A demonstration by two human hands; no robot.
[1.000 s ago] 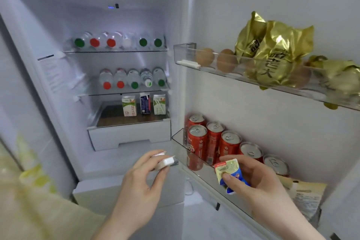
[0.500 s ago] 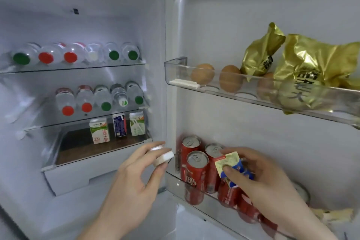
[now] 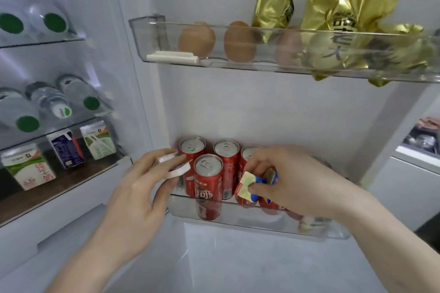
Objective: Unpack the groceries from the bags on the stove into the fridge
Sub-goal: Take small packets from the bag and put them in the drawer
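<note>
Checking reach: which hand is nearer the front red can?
Left hand, holding a white tub right beside the front red can; right hand sits further right.

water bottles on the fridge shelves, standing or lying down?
Lying down. The bottles rest on their sides on the glass shelves, caps facing the open door.

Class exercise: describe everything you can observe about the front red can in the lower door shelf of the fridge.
The front red can stands upright in the clear lower door shelf, ahead of the other red cans. It looks like metal, with a silver lid and pull tab on top and white lettering on its red side. Its base shows through the shelf's transparent front wall. It is unopened as far as can be seen. Neither hand touches it; they flank it.
</note>
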